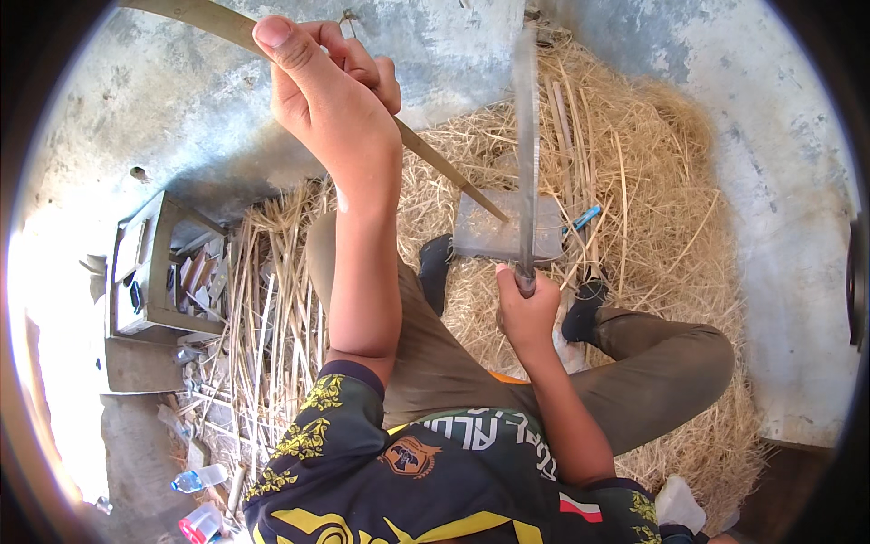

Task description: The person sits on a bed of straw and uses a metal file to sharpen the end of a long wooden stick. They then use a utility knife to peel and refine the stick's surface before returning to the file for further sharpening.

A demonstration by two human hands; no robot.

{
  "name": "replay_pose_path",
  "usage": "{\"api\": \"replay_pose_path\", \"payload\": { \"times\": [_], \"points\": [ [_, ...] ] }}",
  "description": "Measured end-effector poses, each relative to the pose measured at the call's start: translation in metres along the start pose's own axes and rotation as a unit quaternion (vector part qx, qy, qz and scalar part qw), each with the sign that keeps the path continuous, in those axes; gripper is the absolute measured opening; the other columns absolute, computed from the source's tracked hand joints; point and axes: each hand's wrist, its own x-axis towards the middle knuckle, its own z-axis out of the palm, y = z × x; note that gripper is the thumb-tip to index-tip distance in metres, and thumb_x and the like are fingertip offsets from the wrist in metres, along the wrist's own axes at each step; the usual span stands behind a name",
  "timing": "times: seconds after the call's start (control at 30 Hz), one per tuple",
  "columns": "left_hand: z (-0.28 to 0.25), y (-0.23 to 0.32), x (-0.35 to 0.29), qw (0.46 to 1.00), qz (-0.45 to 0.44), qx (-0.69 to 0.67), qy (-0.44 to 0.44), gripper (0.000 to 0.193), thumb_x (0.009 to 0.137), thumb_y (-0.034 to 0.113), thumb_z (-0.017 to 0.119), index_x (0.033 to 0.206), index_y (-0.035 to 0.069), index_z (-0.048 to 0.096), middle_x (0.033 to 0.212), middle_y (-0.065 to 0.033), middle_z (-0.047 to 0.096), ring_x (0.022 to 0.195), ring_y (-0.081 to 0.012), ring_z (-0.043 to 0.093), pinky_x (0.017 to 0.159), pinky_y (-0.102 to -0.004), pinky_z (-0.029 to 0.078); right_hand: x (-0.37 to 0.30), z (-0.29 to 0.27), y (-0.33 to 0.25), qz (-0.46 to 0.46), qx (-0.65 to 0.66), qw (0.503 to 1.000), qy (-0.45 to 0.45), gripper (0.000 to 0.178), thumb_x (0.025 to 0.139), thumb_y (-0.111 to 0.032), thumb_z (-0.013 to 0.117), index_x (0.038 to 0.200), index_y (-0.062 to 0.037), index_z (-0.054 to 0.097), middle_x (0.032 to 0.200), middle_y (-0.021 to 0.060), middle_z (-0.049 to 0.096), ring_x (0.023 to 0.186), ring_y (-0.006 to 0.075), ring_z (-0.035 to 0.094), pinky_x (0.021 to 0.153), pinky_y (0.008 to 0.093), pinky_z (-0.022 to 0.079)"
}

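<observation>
My left hand (pixel 331 86) is raised at the upper left, its fingers wrapped round a long, split bamboo strip (pixel 444 168). The strip slants down to the right, and its lower end meets the top of a flat grey block (pixel 485 238) between my feet. In my right hand (pixel 530 313), the dark handle of a machete (pixel 527 154) is gripped, with the long blade pointing up and away. The blade's tip is slightly blurred. From this view, the blade passes in front of the block, just right of the strip's end; whether they touch I cannot tell.
A bright blue pen-like object (pixel 584 218) lies right of the block. Pale shavings (pixel 671 181) pile around my legs, with long bamboo strips (pixel 272 308) at the left. Beyond stand a wooden box-like stand (pixel 168 313), a plastic bottle (pixel 199 478) and bare walls (pixel 770 118).
</observation>
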Motion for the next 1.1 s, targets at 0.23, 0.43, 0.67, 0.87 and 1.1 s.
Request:
{"api": "replay_pose_path", "payload": {
  "times": [0.23,0.43,0.67,0.87,1.1],
  "points": [
    [-0.005,0.001,0.002,1.0,0.007,0.024,0.011,0.063,0.098,0.071,0.042,0.089,0.009,0.043,0.055,0.0041,0.023,0.044,-0.0071,0.019,0.042,-0.0276,0.014,-0.01,-0.024,0.015,0.152,-0.024,0.984,-0.09,0.031,0.088,-0.016,0.066,0.064,-0.0038,0.052,0.055,-0.001,0.051,0.054,0.0042,0.043,0.05,0.0264,0.036],
    [-0.006,-0.002,0.004,1.0,0.008,0.022,0.014,0.063,0.098,0.072,0.042,0.09,0.009,0.043,0.055,0.0045,0.023,0.044,-0.0067,0.019,0.041,-0.0269,0.014,-0.023,-0.018,-0.008,0.092,0.124,0.988,-0.008,0.031,0.087,-0.018,0.069,0.066,-0.001,0.054,0.055,-0.0002,0.05,0.054,0.0081,0.045,0.051,0.0334,0.037],
    [-0.012,-0.002,0.008,0.999,-0.004,0.014,0.031,0.063,0.098,0.071,0.043,0.089,0.009,0.042,0.055,0.0046,0.023,0.044,-0.0067,0.019,0.041,-0.0266,0.014,-0.004,-0.023,0.025,0.067,-0.122,0.99,-0.024,0.031,0.084,-0.018,0.066,0.062,-0.0008,0.053,0.054,0.0015,0.05,0.052,0.0091,0.045,0.051,0.0331,0.039],
    [-0.008,-0.002,0.005,1.0,0.003,0.001,0.021,0.062,0.098,0.069,0.044,0.086,0.009,0.041,0.055,0.0044,0.023,0.043,-0.0064,0.019,0.041,-0.0265,0.014,-0.01,-0.021,0.01,-0.011,-0.014,1.0,0.015,0.03,0.088,-0.012,0.067,0.065,-0.0007,0.051,0.055,-0.0011,0.046,0.052,0.0079,0.042,0.049,0.0324,0.035],
    [-0.008,-0.001,0.0,1.0,-0.005,-0.005,0.019,0.062,0.098,0.07,0.045,0.085,0.009,0.041,0.056,0.0047,0.023,0.044,-0.0065,0.019,0.042,-0.0266,0.014,0.0,-0.025,0.026,0.068,-0.117,0.991,0.002,0.029,0.083,-0.015,0.066,0.063,0.0004,0.052,0.053,0.0024,0.048,0.052,0.0096,0.042,0.05,0.0345,0.036]
  ]
}}
